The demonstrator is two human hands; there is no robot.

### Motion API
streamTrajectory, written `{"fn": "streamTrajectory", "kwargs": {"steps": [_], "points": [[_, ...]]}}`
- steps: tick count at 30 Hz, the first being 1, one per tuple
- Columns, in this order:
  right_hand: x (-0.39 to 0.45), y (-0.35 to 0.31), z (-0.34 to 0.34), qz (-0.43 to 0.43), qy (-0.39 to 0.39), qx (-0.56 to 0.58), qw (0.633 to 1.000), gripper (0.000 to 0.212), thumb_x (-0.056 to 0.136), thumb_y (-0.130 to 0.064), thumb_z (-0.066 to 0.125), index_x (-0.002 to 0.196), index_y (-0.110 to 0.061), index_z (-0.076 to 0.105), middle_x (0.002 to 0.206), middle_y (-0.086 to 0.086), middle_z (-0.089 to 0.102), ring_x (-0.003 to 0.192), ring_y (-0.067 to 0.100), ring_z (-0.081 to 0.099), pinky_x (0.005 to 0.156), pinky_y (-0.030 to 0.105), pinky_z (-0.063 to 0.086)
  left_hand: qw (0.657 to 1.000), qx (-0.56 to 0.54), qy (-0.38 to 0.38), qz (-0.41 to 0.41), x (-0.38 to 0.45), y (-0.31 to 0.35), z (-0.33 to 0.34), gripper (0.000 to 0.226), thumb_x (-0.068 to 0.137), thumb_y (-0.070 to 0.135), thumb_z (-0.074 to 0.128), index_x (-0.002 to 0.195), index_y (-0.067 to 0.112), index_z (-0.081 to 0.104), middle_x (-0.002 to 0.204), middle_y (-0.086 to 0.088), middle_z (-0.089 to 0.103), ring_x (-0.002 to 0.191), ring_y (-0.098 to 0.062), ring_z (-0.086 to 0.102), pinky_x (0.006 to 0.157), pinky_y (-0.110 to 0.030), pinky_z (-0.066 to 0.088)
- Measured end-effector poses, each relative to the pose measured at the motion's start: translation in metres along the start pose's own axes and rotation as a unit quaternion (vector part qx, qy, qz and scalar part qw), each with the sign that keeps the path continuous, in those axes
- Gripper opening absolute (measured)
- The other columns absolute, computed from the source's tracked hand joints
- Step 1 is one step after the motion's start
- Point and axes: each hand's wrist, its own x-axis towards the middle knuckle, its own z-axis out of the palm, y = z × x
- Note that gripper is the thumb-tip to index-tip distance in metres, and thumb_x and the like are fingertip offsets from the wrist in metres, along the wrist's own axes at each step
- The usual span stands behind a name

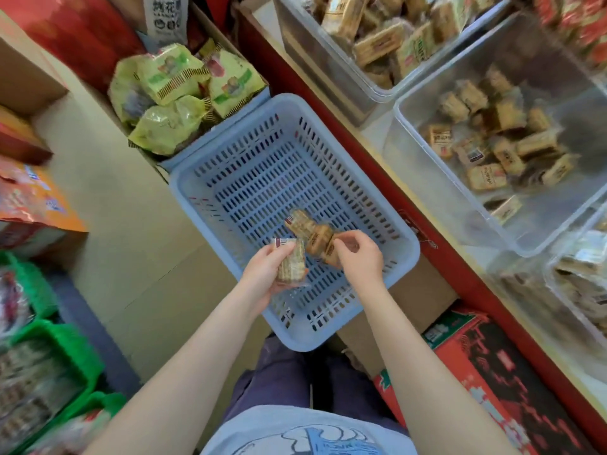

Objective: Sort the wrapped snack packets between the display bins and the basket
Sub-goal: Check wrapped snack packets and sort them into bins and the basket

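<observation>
A light-blue slotted basket [262,165] sits in front of me, its floor bare apart from the packets in my hands. My left hand [262,274] grips a clear-wrapped snack packet [290,264] with a barcode end, held over the basket's near part. My right hand [359,257] pinches a cluster of brown wrapped packets [312,234] just right of it, also above the basket. Clear display bins to the right hold similar brown packets: a middle bin [427,178] and a far bin [331,77].
A cardboard box of green snack bags [177,93] stands behind the basket. Green crates [65,349] with packets are at the lower left. A red printed carton [492,366] lies at the lower right below the red-edged counter [377,172]. Orange bags [29,195] lie at left.
</observation>
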Motion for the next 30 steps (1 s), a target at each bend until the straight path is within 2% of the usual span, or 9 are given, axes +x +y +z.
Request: {"fn": "streamTrajectory", "kwargs": {"steps": [3, 5, 8, 11, 15, 18, 23, 27, 30], "points": [[-0.021, -0.02, -0.026, -0.018, -0.017, 0.065, 0.998, 0.01, 0.102, -0.025, 0.06, 0.095, -0.027, 0.068, 0.096, 0.0, 0.072, 0.089, 0.02, 0.071, 0.085, 0.048, 0.06, 0.998, 0.022, -0.05, 0.042, -0.021, 0.011, 0.011, 0.032, 0.101, 0.033, 0.062, 0.124, 0.011, 0.064, 0.113, -0.012, 0.074, 0.091, -0.027, 0.076, 0.078, -0.046, 0.063], [-0.042, -0.038, -0.044, -0.031, -0.055, 0.122, 0.99, 0.012, 0.102, -0.026, 0.06, 0.096, -0.023, 0.071, 0.092, 0.002, 0.074, 0.083, 0.018, 0.073, 0.081, 0.049, 0.062, 0.992, 0.053, -0.076, 0.08, -0.039, 0.022, 0.024, 0.031, 0.102, 0.036, 0.06, 0.121, 0.012, 0.067, 0.109, -0.011, 0.076, 0.092, -0.027, 0.075, 0.077, -0.045, 0.062], [-0.074, -0.062, -0.071, -0.06, -0.083, 0.165, 0.981, 0.016, 0.1, -0.032, 0.063, 0.106, -0.02, 0.072, 0.098, 0.004, 0.075, 0.09, 0.023, 0.073, 0.079, 0.046, 0.063, 0.977, 0.112, -0.116, 0.138, -0.072, 0.04, 0.047, 0.03, 0.101, 0.039, 0.06, 0.115, 0.015, 0.071, 0.104, -0.011, 0.077, 0.091, -0.028, 0.076, 0.072, -0.04, 0.062], [-0.1, -0.074, -0.102, -0.097, -0.057, 0.188, 0.976, 0.017, 0.099, -0.031, 0.066, 0.109, -0.019, 0.072, 0.099, -0.002, 0.076, 0.092, 0.016, 0.072, 0.078, 0.038, 0.063, 0.96, 0.153, -0.124, 0.198, -0.102, 0.053, 0.069, 0.025, 0.098, 0.036, 0.065, 0.108, 0.015, 0.073, 0.101, -0.013, 0.076, 0.089, -0.028, 0.075, 0.068, -0.038, 0.061], [-0.131, -0.077, -0.14, -0.136, -0.045, 0.215, 0.966, 0.006, 0.096, -0.024, 0.07, 0.099, -0.019, 0.072, 0.089, -0.004, 0.076, 0.084, 0.008, 0.072, 0.069, 0.026, 0.059, 0.935, 0.184, -0.118, 0.281, -0.138, 0.057, 0.089, 0.023, 0.091, 0.035, 0.075, 0.105, 0.018, 0.075, 0.099, -0.007, 0.077, 0.093, -0.024, 0.075, 0.078, -0.039, 0.062], [-0.148, -0.071, -0.162, -0.147, -0.027, 0.231, 0.961, 0.008, 0.095, -0.017, 0.071, 0.1, -0.011, 0.073, 0.094, 0.008, 0.076, 0.089, 0.02, 0.074, 0.074, 0.033, 0.061, 0.921, 0.186, -0.122, 0.319, -0.163, 0.053, 0.104, 0.019, 0.087, 0.027, 0.079, 0.102, 0.016, 0.075, 0.094, -0.005, 0.078, 0.089, -0.02, 0.075, 0.077, -0.032, 0.062], [-0.176, -0.053, -0.188, -0.187, 0.044, 0.241, 0.951, 0.011, 0.093, -0.008, 0.072, 0.084, -0.012, 0.067, 0.079, 0.004, 0.071, 0.078, 0.017, 0.071, 0.074, 0.033, 0.062, 0.919, 0.186, -0.168, 0.305, -0.194, 0.042, 0.126, 0.014, 0.087, 0.02, 0.078, 0.099, 0.016, 0.073, 0.087, -0.001, 0.077, 0.081, -0.015, 0.074, 0.067, -0.027, 0.06], [-0.196, -0.044, -0.196, -0.208, 0.086, 0.25, 0.942, 0.012, 0.096, -0.005, 0.068, 0.085, -0.01, 0.064, 0.08, 0.007, 0.07, 0.074, 0.013, 0.068, 0.068, 0.025, 0.059, 0.936, 0.18, -0.182, 0.243, -0.203, 0.036, 0.141, 0.003, 0.092, 0.014, 0.071, 0.09, 0.011, 0.071, 0.08, -0.004, 0.073, 0.074, -0.017, 0.07, 0.061, -0.03, 0.057], [-0.205, -0.038, -0.204, -0.203, 0.09, 0.252, 0.942, 0.013, 0.097, -0.006, 0.065, 0.086, -0.01, 0.062, 0.078, 0.004, 0.068, 0.071, 0.011, 0.066, 0.064, 0.022, 0.056, 0.944, 0.139, -0.21, 0.214, -0.206, 0.034, 0.146, 0.013, 0.097, 0.014, 0.066, 0.089, 0.005, 0.072, 0.078, -0.005, 0.073, 0.071, -0.015, 0.069, 0.063, -0.026, 0.057]]}}
